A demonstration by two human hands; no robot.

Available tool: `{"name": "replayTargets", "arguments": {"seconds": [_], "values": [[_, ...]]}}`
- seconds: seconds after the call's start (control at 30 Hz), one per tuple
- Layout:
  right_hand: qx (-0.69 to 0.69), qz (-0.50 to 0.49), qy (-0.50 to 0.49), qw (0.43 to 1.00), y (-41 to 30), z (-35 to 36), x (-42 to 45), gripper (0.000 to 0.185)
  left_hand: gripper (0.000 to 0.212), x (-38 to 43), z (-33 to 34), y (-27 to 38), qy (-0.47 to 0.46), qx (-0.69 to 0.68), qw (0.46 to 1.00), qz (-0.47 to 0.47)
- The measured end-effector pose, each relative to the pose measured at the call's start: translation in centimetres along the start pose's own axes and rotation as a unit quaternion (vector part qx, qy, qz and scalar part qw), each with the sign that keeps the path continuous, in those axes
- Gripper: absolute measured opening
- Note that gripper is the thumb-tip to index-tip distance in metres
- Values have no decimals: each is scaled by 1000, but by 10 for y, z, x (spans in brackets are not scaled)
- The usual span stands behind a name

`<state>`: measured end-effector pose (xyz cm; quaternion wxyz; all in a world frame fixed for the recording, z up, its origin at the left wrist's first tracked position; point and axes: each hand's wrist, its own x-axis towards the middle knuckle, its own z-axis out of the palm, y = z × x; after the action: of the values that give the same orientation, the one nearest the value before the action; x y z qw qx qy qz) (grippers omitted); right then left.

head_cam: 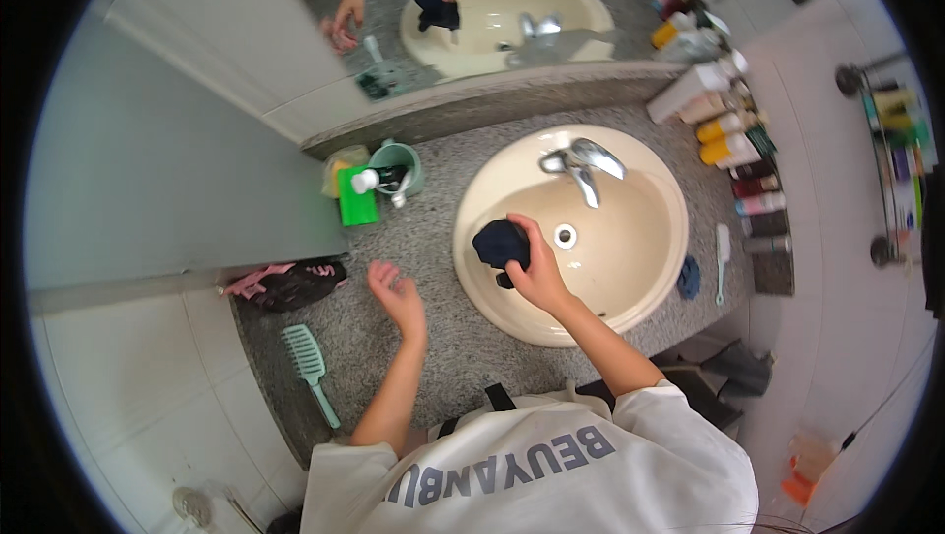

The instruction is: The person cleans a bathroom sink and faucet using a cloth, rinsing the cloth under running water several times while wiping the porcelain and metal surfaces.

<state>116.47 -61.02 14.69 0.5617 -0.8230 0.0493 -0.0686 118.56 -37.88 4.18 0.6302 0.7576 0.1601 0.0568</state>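
Note:
My right hand (537, 268) grips a bunched dark navy cloth (500, 242) above the left side of the cream oval sink basin (635, 261). A small dark end of it hangs below my fingers. Nothing is in my left hand (399, 301), held over the granite counter (443, 327) left of the basin with its fingers loosely bent and apart. Behind the cloth stands a chrome faucet (587, 165); no water stream shows. The drain (565, 236) is uncovered. On the basin's right rim side lies a small crumpled blue cloth (689, 277).
At the back left are a green box (358, 196) and a teal cup (415, 165) holding a white-capped tube. A hairbrush (308, 364) and a dark pouch (295, 287) lie left. Several bottles (727, 150) and a white-bristled brush (722, 261) line the right. A mirror (517, 17) rises behind.

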Motion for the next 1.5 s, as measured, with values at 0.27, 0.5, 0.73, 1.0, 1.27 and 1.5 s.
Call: {"name": "replayTargets", "arguments": {"seconds": [0.27, 0.5, 0.73, 1.0, 1.27, 1.5], "values": [[-297, 136, 246, 912, 181, -99, -85, 61, 32, -111, 52, 69, -396, 145, 897, 132], [-30, 40, 224, 973, 176, -162, 64, 46, 31, -131, 70, 79, -492, 218, 825, 172], [-15, 71, 199, 977, 162, -153, 42, 41, 32, -116, 98, 66, -497, 251, 814, 167], [-335, 128, -81, 930, 237, -135, -17, 22, 42, -72, 184, -5, -565, 350, 738, 115], [83, 219, -62, 970, 233, -131, 26, 29, 68, -21, 278, -37, -545, 65, 817, -178], [2, 233, -105, 967, 240, -155, 43, 64, 44, -18, 273, -27, -487, 20, 864, -128]]}}
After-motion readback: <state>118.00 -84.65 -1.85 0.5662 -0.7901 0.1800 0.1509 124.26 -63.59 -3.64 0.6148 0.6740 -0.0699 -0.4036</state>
